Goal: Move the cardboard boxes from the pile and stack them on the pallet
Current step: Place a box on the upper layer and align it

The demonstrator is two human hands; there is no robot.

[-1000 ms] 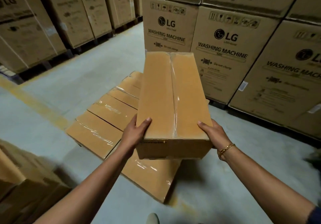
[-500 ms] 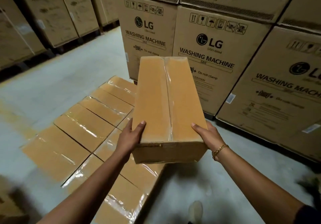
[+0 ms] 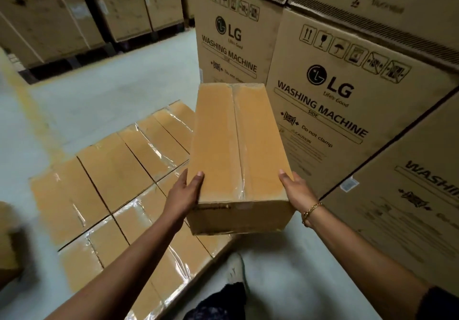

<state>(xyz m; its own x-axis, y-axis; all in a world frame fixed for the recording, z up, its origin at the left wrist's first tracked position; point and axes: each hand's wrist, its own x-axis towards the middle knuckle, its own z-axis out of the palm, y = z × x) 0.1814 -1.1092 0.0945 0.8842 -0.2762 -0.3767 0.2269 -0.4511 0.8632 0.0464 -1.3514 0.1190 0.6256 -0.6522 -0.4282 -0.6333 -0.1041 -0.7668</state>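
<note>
- The long tan cardboard box [image 3: 223, 150], sealed with clear tape along its top seam, is held in the air with its taped top facing up.
- Its long axis runs straight away from the person: one short end faces the camera, and the far end points at the large printed washing-machine cartons [image 3: 330, 101].
- It hangs over the right edge of a layer of flat-lying tan cardboard boxes [image 3: 111, 178], which is low down on the left; what that layer sits on is hidden.
- The left hand [image 3: 185, 195] grips the near left corner, with the thumb laid on the top face and the fingers out of sight down the side.
- The right hand [image 3: 298, 193] grips the near right corner the same way, thumb on top; a gold chain bracelet [image 3: 311, 210] sits on that wrist.
- The floor is pale grey concrete [image 3: 111, 91] with a worn yellow painted line [image 3: 27, 101] at the left.
- More tall brown cartons [image 3: 62, 21] stand on dark pallets across the aisle.
</note>
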